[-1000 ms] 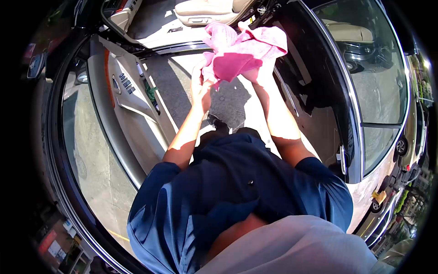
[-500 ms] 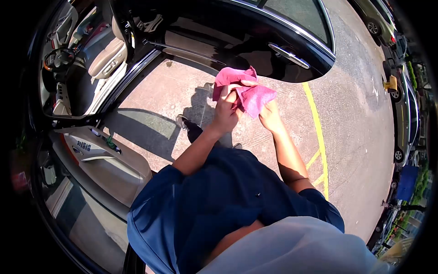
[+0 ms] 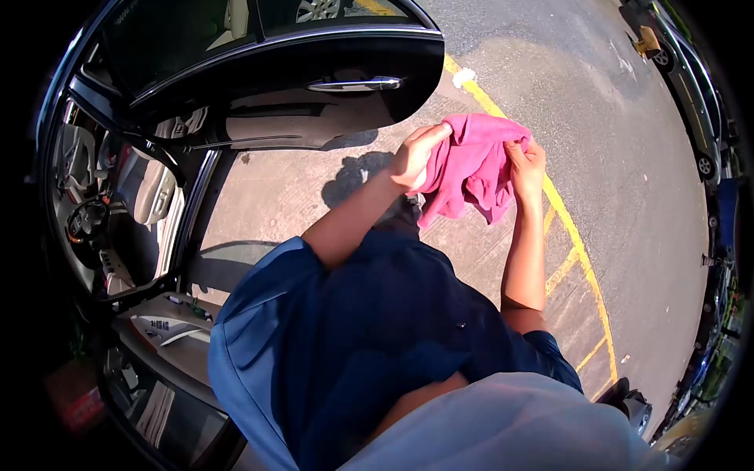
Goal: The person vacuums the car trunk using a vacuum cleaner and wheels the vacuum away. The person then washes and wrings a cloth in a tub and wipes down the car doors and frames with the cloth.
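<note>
A pink cloth [image 3: 477, 163] hangs partly spread between both hands, its lower part drooping in loose folds. On its left side my left hand [image 3: 418, 159] grips the edge, thumb on top, other fingers partly hidden. My right hand [image 3: 526, 163] pinches the upper right corner between thumb and fingers. Beyond the hands is the open rear door of a dark car, with its chrome door handle [image 3: 355, 84]. The cloth is held in the air, apart from the door.
At left, the front door [image 3: 169, 334] stands open, showing the steering wheel [image 3: 88, 220] and a light seat [image 3: 157, 192]. A yellow line [image 3: 569, 228] crosses the pavement on the right. A white scrap [image 3: 464, 77] lies near it. Parked cars [image 3: 683, 94] line the far right.
The cloth went from bunched up to more spread out as my hands moved apart. My view has turned right, so the rear door appears further left.
</note>
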A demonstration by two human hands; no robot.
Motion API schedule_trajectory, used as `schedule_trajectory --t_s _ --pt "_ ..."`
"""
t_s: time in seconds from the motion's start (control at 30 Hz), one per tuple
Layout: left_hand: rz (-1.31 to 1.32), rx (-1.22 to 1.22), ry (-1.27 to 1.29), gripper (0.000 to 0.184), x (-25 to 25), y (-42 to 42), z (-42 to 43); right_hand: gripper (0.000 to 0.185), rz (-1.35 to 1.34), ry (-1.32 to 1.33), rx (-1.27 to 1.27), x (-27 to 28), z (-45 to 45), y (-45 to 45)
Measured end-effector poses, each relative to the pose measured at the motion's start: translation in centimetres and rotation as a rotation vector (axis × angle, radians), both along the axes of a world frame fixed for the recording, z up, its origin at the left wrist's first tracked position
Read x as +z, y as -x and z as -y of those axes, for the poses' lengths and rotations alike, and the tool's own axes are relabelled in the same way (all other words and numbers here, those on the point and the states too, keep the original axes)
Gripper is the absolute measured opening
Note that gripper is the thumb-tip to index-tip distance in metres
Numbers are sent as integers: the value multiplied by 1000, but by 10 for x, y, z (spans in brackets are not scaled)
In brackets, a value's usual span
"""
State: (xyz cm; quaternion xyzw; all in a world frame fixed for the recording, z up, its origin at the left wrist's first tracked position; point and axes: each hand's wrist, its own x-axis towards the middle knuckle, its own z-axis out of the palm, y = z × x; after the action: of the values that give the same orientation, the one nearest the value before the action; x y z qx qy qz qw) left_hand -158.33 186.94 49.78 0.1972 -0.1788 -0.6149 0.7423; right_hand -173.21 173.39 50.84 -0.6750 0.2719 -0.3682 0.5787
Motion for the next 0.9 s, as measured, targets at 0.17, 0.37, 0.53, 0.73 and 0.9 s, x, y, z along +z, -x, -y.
schedule_trajectory --t_s 0.17,0.37,0.53,0.73,0.9 --pt "-136 -238 227 54 40 -16 124 23 -213 143 -129 42 124 -13" --pt "368 118 7 31 49 -44 235 27 -108 -6 8 72 223 -41" --pt "337 337 -44 28 50 -85 324 22 -224 389 160 54 344 -74" --pt "345 561 -5 26 35 -145 425 23 -124 -48 671 -13 496 -159" --pt "352 771 -4 25 67 -199 471 24 -39 -155 772 11 546 -234"
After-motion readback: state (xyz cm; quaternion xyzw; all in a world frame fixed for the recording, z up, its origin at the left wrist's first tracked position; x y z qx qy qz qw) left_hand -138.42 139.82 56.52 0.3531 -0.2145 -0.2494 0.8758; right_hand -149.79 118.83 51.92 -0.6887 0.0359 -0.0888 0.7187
